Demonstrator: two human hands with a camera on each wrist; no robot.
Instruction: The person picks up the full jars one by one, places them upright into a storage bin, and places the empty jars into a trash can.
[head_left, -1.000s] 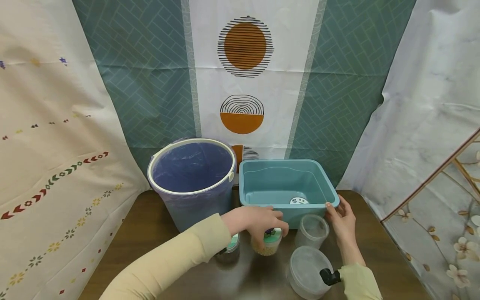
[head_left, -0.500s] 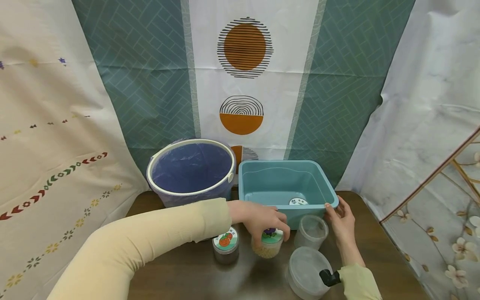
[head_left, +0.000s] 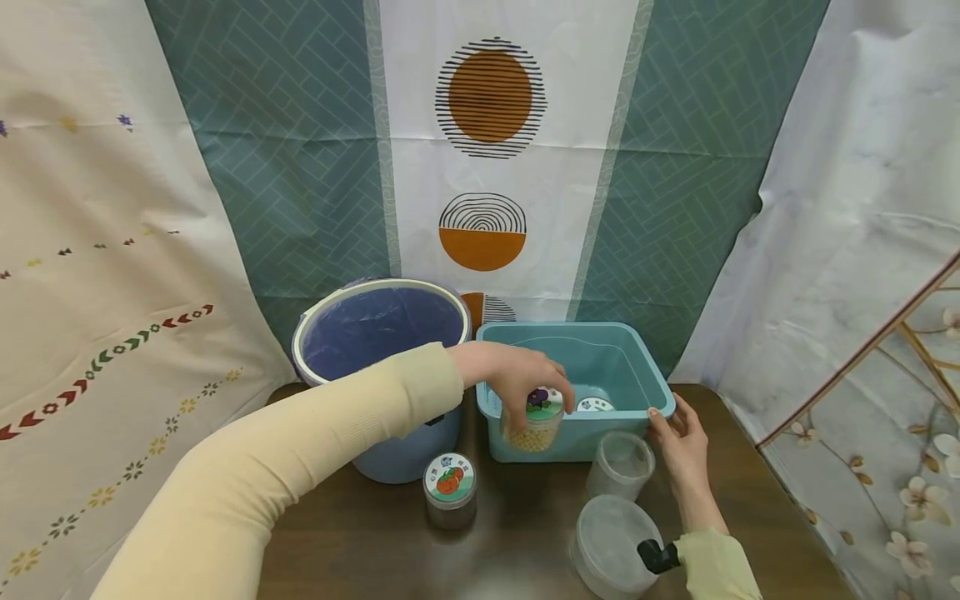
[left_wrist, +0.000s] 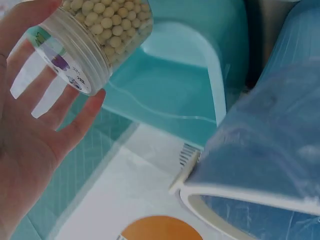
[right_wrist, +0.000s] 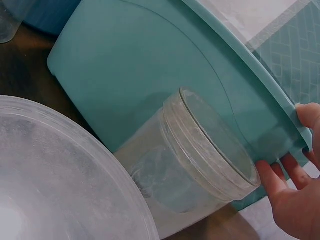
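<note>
My left hand (head_left: 517,379) grips a small clear jar (head_left: 534,435) by its lid, thumb and fingers spread around the edge. In the left wrist view the jar holds pale round beans (left_wrist: 117,27), and its green-and-white label carries a purple picture. It is raised off the table and overlaps the front rim of a teal bin (head_left: 573,442) in the head view. My right hand (head_left: 686,446) holds the bin's front right corner, thumb on the rim and fingers (right_wrist: 295,172) below it. A white round label or lid (head_left: 595,404) shows inside the bin.
A blue bucket (head_left: 408,458) with a plastic liner stands left of the bin. In front of it is a jar with a tomato-picture lid (head_left: 450,486). A clear jar (head_left: 621,467) and a wide clear tub (head_left: 617,542) stand before my right hand. A curtain hangs behind.
My left hand has lifted the bean jar from the table up to the bin's front rim. The tomato-lid jar is now uncovered by the sleeve. My right hand stays on the bin.
</note>
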